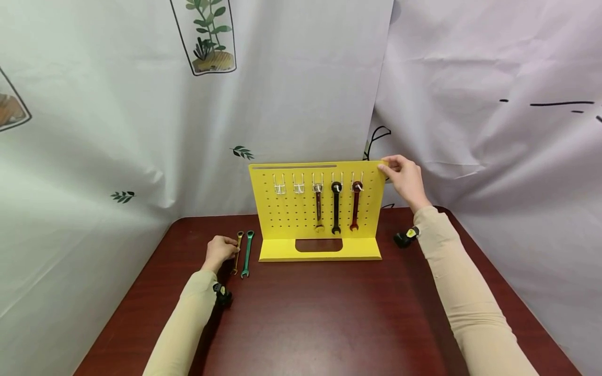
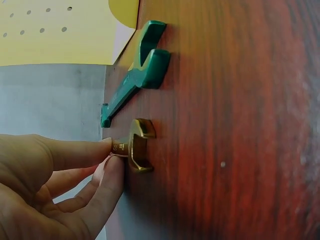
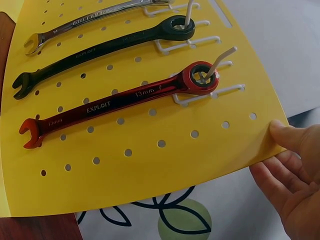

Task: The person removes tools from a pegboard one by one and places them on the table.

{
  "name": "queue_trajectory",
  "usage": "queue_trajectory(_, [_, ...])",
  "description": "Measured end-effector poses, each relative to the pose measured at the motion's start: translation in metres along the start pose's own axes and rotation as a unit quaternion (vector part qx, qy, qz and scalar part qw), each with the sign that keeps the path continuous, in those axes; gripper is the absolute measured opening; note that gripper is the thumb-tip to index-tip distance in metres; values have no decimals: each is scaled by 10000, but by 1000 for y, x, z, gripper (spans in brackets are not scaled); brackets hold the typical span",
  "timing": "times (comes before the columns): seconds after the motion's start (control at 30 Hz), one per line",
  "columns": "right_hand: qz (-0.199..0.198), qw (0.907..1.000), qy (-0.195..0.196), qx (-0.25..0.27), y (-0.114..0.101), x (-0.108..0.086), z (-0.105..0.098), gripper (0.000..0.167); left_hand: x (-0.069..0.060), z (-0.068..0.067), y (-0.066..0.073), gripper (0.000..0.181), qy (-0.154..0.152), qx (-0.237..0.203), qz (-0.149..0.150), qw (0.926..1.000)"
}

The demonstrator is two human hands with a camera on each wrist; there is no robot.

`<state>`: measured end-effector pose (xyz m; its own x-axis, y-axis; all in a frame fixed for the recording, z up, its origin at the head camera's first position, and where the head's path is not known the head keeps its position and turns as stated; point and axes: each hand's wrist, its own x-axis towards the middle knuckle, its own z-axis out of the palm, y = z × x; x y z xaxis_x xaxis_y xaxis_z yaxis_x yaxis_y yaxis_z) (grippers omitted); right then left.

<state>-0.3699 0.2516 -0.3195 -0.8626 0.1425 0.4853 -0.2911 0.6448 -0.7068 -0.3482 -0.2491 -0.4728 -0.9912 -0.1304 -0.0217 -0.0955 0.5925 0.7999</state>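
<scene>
My left hand [image 1: 222, 249] pinches a gold wrench [image 2: 137, 145] between thumb and fingers, near its open-ended jaw, at the left of the table. Beside it lies a green wrench [image 1: 247, 254] on the tabletop. At the right, my right hand [image 1: 405, 178] grips the upper right corner of a yellow pegboard [image 3: 165, 165], thumb on the front face. From white hooks on the board hang a silver wrench [image 1: 319, 209], a black-looking wrench [image 1: 336, 206] and a red wrench [image 3: 115, 102]. The two leftmost hooks [image 1: 279, 187] carry nothing.
The pegboard stands upright on a flat yellow base [image 1: 277, 250] with a cut-out. Under it is a dark red wooden table [image 1: 329, 313]. A white printed cloth [image 1: 301, 78] hangs behind and at both sides.
</scene>
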Motion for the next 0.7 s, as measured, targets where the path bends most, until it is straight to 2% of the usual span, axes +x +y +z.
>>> queue_trajectory(0.23, [-21, 10000, 24, -40, 0, 0, 0, 33, -1, 1, -2, 24, -9, 47, 145, 9999])
queue_trajectory(0.43, [6, 10000, -62, -56, 2, 0, 0, 35, -3, 1, -3, 29, -136, -39, 67, 9999])
queue_trajectory(0.63, [-29, 10000, -14, -43, 2, 0, 0, 34, -1, -4, 6, 30, 0, 366, 509, 9980])
queue_trajectory(0.7, [-24, 10000, -15, -41, 2, 0, -1, 34, -1, -5, 10, 30, -45, 356, 651, 9972])
